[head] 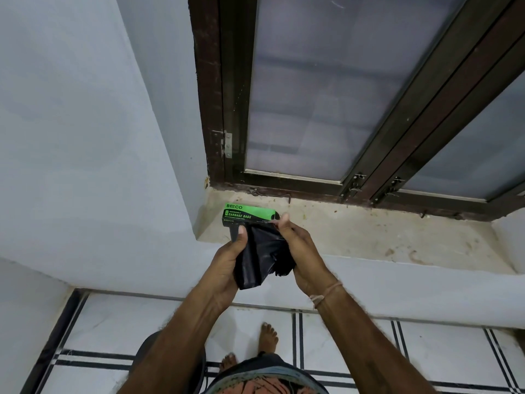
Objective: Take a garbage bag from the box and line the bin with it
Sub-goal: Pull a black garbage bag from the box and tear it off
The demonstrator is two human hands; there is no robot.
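Head view: both hands (227, 265) (301, 257) hold garbage bag (261, 257) beside box (248, 215).

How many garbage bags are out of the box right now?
1: the black garbage bag, bunched between the left hand and right hand, in front of the green box on the window sill. Others may be hidden inside the box.

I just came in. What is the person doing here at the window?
A person stands at the window sill and holds a crumpled black garbage bag in both hands: the left hand grips its left side, the right hand pinches its top. The green box lies on the sill behind the bag. The dark round thing by the feet may be the bin.
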